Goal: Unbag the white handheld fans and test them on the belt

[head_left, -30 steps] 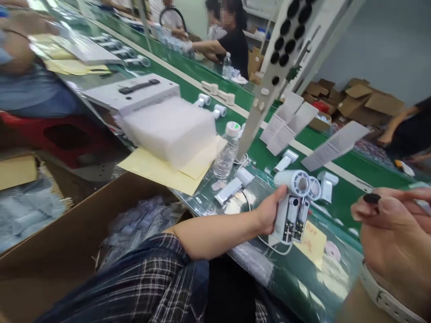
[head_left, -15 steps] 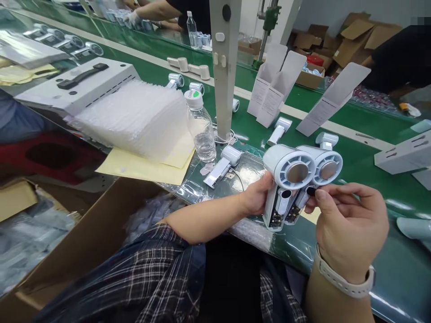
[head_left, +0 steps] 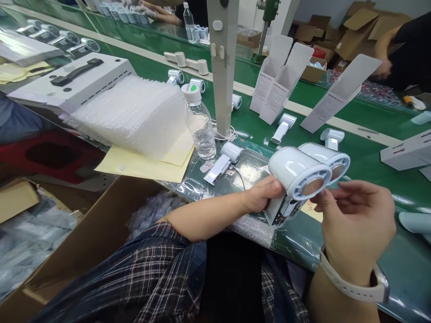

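Two pale-blue handheld fans (head_left: pixel 292 168) are gripped in the left hand (head_left: pixel 262 194) above a glossy green table (head_left: pixel 299 242); the right hand (head_left: pixel 360 220) curls close by, its grip unclear. Cardboard boxes (head_left: pixel 360 24) heap behind.

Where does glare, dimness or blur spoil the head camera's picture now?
Head view: whitish glare mottles the shiny green tabletop; soft highlights streak the nearer pale-blue, cylinder-headed plastic device; the red plastic stool looks dim; translucent plastic bags at lower left look soft and hazy.
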`<state>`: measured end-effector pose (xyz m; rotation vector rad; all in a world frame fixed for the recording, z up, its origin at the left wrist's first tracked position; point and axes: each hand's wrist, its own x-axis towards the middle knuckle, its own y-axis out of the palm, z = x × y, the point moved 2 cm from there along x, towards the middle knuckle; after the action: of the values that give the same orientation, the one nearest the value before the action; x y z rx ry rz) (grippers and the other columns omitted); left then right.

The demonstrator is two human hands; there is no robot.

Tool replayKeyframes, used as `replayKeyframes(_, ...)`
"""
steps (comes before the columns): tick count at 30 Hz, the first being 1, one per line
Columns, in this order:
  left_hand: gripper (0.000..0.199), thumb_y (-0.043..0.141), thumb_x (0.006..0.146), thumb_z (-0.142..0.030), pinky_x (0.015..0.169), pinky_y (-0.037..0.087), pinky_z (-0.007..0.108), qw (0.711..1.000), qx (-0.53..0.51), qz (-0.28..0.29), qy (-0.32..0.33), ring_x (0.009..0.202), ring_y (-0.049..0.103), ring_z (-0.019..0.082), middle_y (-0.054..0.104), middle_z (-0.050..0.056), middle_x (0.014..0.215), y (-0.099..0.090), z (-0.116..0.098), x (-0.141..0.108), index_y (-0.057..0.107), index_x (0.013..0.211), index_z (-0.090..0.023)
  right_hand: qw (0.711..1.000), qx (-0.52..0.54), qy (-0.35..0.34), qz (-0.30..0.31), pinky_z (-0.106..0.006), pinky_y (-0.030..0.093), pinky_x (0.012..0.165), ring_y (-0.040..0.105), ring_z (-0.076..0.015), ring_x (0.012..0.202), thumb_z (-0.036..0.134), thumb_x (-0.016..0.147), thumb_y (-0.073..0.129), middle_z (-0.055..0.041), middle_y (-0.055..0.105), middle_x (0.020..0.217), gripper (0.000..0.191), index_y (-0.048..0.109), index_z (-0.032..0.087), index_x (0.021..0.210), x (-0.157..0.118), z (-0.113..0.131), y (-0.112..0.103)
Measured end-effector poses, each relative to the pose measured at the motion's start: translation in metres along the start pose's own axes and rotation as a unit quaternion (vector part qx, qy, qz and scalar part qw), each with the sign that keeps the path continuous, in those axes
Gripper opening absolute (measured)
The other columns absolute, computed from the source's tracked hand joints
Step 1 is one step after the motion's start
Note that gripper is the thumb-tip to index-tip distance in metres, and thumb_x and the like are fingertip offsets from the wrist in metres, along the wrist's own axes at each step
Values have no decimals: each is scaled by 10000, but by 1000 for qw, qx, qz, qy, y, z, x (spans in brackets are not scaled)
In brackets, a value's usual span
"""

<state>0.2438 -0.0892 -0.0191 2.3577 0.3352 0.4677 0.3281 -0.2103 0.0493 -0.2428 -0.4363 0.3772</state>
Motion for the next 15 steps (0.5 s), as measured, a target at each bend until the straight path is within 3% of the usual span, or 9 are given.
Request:
replayKeyframes(3,851,725,575,-972,758,522,347,1000,-21,-16,9,741,606,202,640,52,766,1,-3,4,695,867,-174,995,76,40,58,-309,547,604,659,-176,694,580,802,872,27,647,828,650,532,253,1248,5,-23,1)
replayKeyframes(6,925,633,550,-1054,691,505,331,999,-10,-26,-21,666,553,175,597,35,715,1,-10,3,657,833,-174,962,204,81,162,-345,598,733,706,-201,924,639,936,705,-59,696,1149,573,548,292,1364,-5,-41,6)
replayKeyframes(9,870,730,601,-967,767,520,330,989,122,30,-82,773,615,193,668,65,833,-1,-21,0,695,907,-153,935,209,120,260,-370,619,834,719,-246,1083,549,926,760,-88,716,1298,472,655,308,1318,-19,-52,4)
replayKeyframes(12,789,803,672,-852,927,518,346,971,211,77,-84,940,663,220,717,88,959,-6,-29,-1,733,1001,-139,946,156,140,247,-396,626,898,736,-279,1109,468,851,863,-102,764,1253,458,721,279,1243,-22,-60,-13)
replayKeyframes(15,847,753,693,-886,875,547,358,977,178,76,-91,900,689,224,740,111,975,-13,-22,1,734,1077,-132,935,199,177,236,-443,647,909,763,-308,1084,457,761,934,-120,764,1278,631,697,278,1318,-22,-65,-28)
